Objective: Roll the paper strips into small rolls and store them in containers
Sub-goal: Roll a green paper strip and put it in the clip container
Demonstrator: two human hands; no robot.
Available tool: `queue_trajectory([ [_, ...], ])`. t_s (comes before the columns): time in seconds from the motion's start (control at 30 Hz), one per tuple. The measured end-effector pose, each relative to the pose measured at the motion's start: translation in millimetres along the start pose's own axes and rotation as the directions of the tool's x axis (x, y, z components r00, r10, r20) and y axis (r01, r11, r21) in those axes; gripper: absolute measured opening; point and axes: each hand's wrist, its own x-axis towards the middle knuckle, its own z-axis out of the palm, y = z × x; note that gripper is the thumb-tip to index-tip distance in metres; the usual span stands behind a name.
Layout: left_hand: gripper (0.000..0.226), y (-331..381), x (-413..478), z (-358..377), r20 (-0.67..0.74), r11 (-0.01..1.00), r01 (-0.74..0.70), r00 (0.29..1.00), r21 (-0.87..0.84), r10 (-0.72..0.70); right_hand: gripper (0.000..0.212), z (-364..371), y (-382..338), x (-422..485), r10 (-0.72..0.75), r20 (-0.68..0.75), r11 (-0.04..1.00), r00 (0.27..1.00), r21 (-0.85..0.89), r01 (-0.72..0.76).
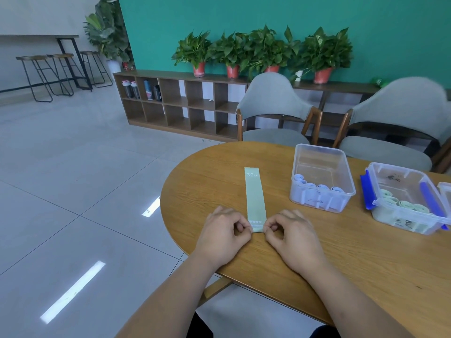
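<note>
Pale green paper strip (255, 196) lying flat on the oval wooden table (219, 172), running straight away from the person, far end printed "30". Near end sitting between the two hands.

Left hand (220, 237) pinching the strip's near left corner, thumb and forefinger tips closing together on the paper edge, other fingers curling under. Right hand (292, 237) doing the same at the near right corner, narrow pinch. Both wrists resting on the tabletop. Near edge looking slightly turned over; fingers hiding how far.

Right of the strip and well apart from it, a clear plastic container (317, 146) standing open, holding a row of whitish paper rolls (317, 186) along its near wall. Further right, a second clear container (390, 218) with blue clip latches (366, 189), holding pale green rolls (402, 204) at its near side.

Two grey chairs (271, 98) standing behind the table; potted plants (266, 47) lining a low wooden shelf (175, 101) against the teal wall
</note>
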Motion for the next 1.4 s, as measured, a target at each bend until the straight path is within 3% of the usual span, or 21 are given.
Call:
queue_trajectory([
  [0.47, 0.003, 0.6, 0.7, -0.1, -0.03, 0.999, -0.038, 0.999, 0.034, 0.039, 0.009, -2.0, 1.3, 0.7, 0.017, -0.016, 0.999, 1.0, 0.044, -0.016],
  [0.9, 0.016, 2.6, 0.9, -0.6, -0.025, 0.993, -0.049, 0.998, 0.111, 0.052, 0.01, 2.5, -1.3, -1.5, -0.04, -0.032, 0.994, 0.999, -0.104, 0.036],
  [1.4, 0.006, -2.7, 1.7, 1.0, -0.027, 0.999, -0.02, 0.999, 0.026, 0.02, 0.003, 3.1, 1.3, -0.1, -0.012, -0.007, 0.996, 1.0, -0.084, 0.011],
])
